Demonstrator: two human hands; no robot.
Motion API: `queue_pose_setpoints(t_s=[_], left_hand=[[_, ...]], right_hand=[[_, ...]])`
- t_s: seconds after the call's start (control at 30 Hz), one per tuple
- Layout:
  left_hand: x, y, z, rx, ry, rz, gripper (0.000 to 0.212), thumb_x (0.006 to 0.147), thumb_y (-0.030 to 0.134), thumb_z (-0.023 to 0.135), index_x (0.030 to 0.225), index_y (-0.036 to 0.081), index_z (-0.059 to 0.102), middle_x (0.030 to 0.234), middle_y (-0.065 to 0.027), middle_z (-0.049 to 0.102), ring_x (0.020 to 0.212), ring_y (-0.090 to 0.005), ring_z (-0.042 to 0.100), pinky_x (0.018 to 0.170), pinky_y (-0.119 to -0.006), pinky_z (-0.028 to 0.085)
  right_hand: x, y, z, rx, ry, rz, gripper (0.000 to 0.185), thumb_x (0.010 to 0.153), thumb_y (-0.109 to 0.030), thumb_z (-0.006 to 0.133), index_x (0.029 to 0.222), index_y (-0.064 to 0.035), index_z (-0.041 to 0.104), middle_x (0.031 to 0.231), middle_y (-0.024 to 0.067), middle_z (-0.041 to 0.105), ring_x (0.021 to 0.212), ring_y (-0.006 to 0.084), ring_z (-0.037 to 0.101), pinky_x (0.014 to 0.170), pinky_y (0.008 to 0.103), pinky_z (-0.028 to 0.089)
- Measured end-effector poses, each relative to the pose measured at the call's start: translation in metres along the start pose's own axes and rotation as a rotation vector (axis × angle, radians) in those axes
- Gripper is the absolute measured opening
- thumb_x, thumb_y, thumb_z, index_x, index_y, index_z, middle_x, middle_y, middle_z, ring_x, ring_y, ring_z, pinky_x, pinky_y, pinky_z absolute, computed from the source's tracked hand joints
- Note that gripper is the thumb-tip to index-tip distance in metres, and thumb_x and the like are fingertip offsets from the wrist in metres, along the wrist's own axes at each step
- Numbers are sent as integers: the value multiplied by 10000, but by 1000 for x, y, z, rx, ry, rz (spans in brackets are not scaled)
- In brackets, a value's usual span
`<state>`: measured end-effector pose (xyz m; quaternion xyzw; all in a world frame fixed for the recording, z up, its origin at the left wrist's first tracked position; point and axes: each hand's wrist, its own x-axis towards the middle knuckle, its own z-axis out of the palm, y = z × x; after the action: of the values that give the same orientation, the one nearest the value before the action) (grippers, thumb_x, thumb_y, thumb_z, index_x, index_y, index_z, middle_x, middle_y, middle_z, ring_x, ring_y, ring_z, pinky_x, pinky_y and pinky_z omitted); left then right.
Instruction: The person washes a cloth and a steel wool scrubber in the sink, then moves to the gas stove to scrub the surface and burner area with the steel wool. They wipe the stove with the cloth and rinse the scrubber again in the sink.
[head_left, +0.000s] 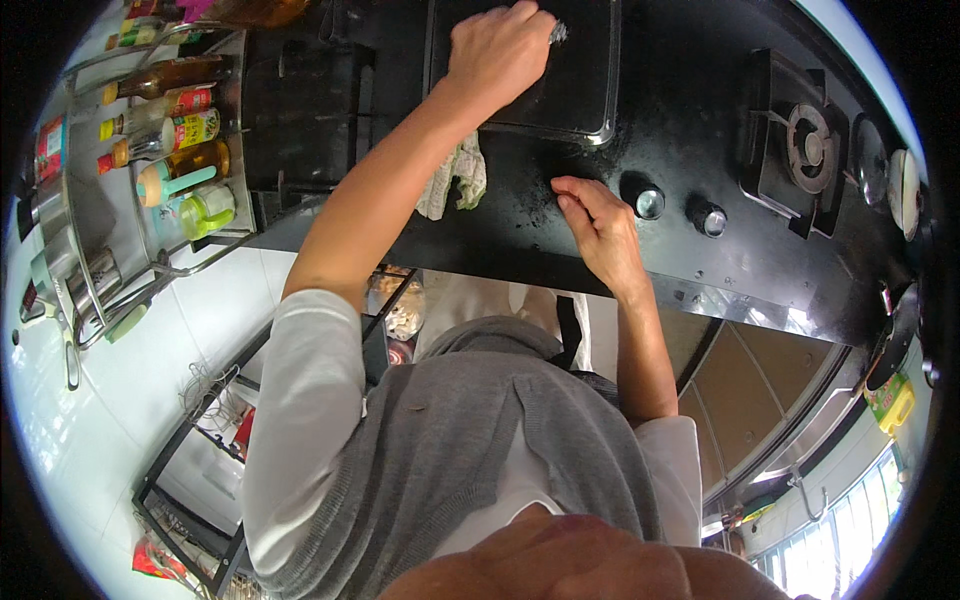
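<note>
My left hand (501, 51) is closed on a small grey scourer (558, 31) that looks like steel wool, over a dark rectangular panel with a shiny rim (555, 90) on the black gas cooktop (510, 240). Most of the scourer is hidden by the fingers. To the right, my right hand (604, 232) hovers or rests near the cooktop's front, loosely curled and holding nothing; contact cannot be told. Dark specks (534, 206) lie beside its fingertips. A crumpled pale cloth (457, 180) lies below my left forearm. Two control knobs (649, 202) stand right of my right hand.
A gas burner with its square pan support (810, 142) is at the right. On the left, a metal rack (154, 247) holds several sauce bottles (161, 135) and lidded jars (206, 212). A black-framed shelf (191, 435) stands lower left. A dark pan (892, 337) is at the far right.
</note>
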<state>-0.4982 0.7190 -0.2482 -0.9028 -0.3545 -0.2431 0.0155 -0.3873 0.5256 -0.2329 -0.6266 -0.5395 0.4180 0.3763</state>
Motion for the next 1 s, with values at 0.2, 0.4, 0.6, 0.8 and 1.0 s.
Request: queue_pose_setpoints(t_s=[0.2, 0.4, 0.6, 0.8, 1.0], left_hand=[[-8, 23, 7, 103, -317, 223, 76, 666, 88, 560, 650, 40, 617, 703, -111, 610, 596, -221, 630, 484, -342, 503], [-42, -1, -44, -178, -295, -83, 68, 782, 174, 566, 828, 125, 576, 752, -42, 533, 650, -231, 576, 543, -351, 461], [-2, -93, -27, -141, -147, -16, 151, 796, 203, 586, 918, 124, 631, 892, -4, 591, 803, -192, 581, 678, -312, 460], [16, -92, 16, -307, -346, 160, 164, 785, 188, 605, 909, 84, 634, 888, -28, 610, 829, -180, 584, 715, -306, 460], [40, -76, 4, -321, -593, 140, 148, 769, 153, 569, 705, 31, 621, 725, -93, 565, 697, -257, 557, 599, -387, 435]], right_hand=[[-4, 3, 5, 5, -3, 1, 148, 783, -32, 555, 921, 1, 597, 876, 150, 611, 808, 297, 586, 708, 338, 463], [-6, 7, -7, -1, 23, 46, 157, 789, -35, 557, 937, -5, 603, 876, 145, 610, 801, 285, 591, 703, 326, 467], [-2, 5, -11, -14, 25, 22, 161, 789, -34, 567, 945, -9, 603, 872, 139, 609, 775, 282, 593, 680, 312, 473], [-4, 5, -4, -31, 8, 3, 153, 780, -27, 567, 927, 5, 594, 877, 140, 614, 796, 284, 591, 693, 324, 471], [17, -11, 3, -26, -21, 3, 152, 770, -17, 566, 917, -6, 601, 868, 134, 614, 770, 278, 588, 680, 331, 469]])
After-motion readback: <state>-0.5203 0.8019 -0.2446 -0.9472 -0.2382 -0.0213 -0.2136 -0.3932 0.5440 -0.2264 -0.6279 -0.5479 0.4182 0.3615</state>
